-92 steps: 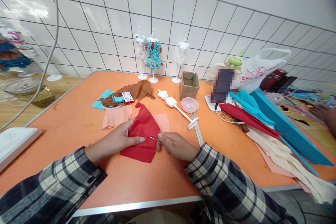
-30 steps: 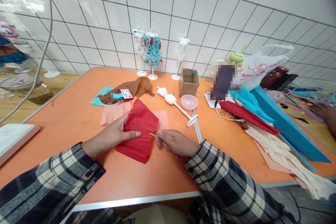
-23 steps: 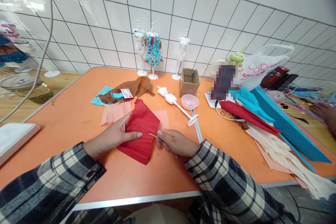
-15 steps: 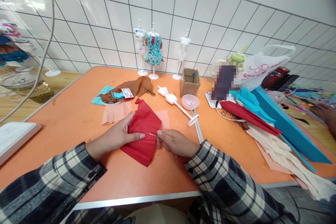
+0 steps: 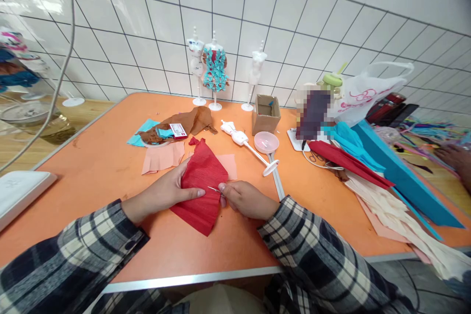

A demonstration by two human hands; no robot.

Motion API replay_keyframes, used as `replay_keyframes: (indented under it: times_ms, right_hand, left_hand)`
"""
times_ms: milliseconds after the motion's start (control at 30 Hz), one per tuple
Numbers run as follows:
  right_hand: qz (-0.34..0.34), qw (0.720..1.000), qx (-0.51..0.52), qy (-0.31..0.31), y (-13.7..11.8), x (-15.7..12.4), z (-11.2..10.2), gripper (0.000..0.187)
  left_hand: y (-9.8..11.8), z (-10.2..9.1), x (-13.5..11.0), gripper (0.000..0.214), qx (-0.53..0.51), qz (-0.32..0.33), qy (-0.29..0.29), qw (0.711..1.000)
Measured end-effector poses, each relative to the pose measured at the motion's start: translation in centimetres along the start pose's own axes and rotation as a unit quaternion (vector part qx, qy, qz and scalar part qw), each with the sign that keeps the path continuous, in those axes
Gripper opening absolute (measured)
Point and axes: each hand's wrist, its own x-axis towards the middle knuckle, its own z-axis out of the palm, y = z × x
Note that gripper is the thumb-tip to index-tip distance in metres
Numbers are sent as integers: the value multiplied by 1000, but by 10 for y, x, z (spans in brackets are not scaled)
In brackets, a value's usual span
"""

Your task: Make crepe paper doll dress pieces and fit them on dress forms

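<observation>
A sheet of red crepe paper [image 5: 202,171] is held above the orange table by my left hand [image 5: 174,186], thumb on top and the other fingers hidden beneath. My right hand [image 5: 245,198] is closed around small scissors [image 5: 214,189]. Their thin metal blade lies over the red paper near its right edge; the handles are mostly covered by my fingers. Behind the paper lie pale pink crepe pieces [image 5: 162,158]. A white mini dress form [image 5: 239,138] lies on its side beyond my right hand, its base beside a pink bowl [image 5: 266,142].
Upright dress forms, one dressed in turquoise ruffles [image 5: 215,69], stand by the tiled wall. A cardboard box [image 5: 265,117] is nearby. Brown crepe paper [image 5: 195,120] lies back left. Crepe rolls [image 5: 349,164] and a blue folder [image 5: 408,181] fill the right. Another person's hand [image 5: 454,157] is far right.
The red paper and my left hand have shifted very slightly to the right. My right hand with the scissors stays almost in place.
</observation>
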Motion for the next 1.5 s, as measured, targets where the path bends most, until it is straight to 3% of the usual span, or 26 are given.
replay_keyframes:
  times_ms: [300,633,800,1000,1100,1200,1500]
  right_hand:
    - [-4,1000,20,12,-6,-3,0,57]
    - [51,998,-5,24,-6,1,2,52]
    - [34,999,-8,13,-4,2,1,52]
    - [38,998,40,42,-1,1,-1,52]
    - [69,991,102,57,2,0,0,55]
    - [77,988,130,42,3,0,2,57]
    - [97,989,112,18,0,0,3,59]
  left_hand:
    - [0,1,0,66,-18,-9,-5,1000]
    - [-2,5,0,56,4,-4,-4,1000]
    - [-1,5,0,57,-6,0,-3,1000]
    - [0,4,3,54,-109,-18,18,994]
    - [-1,1,5,44,-171,-57,-16,984]
    - [-2,0,6,39,-169,-80,-57,981]
    - [0,6,5,40,-88,-47,10,995]
